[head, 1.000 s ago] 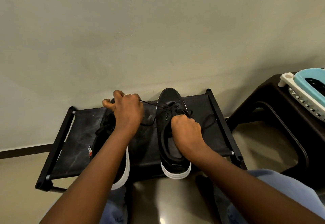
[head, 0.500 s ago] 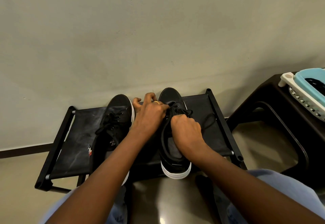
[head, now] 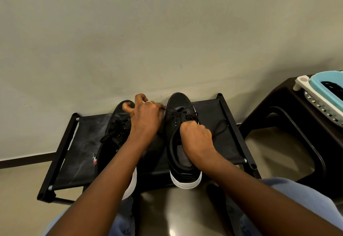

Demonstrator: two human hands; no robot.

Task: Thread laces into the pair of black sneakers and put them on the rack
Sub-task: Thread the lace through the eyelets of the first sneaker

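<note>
On rack [head: 230, 143]: two sneakers [head: 182, 161]; both hands [head: 195, 137] pinching lace [head: 168, 111].

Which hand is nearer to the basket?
The right hand. It rests on the right sneaker, toward the basket at far right. The left hand is between the two sneakers, farther away.

we see two sneakers side by side on the rack [head: 230, 139], toes toward the wall behind it. the left sneaker [head: 118, 130] lies under the left hand [head: 144, 119]; the right hand [head: 194, 135] sits on the right sneaker [head: 178, 106]. a stool [head: 297, 124] stands right of the rack, a basket [head: 315, 94] on it.
</note>
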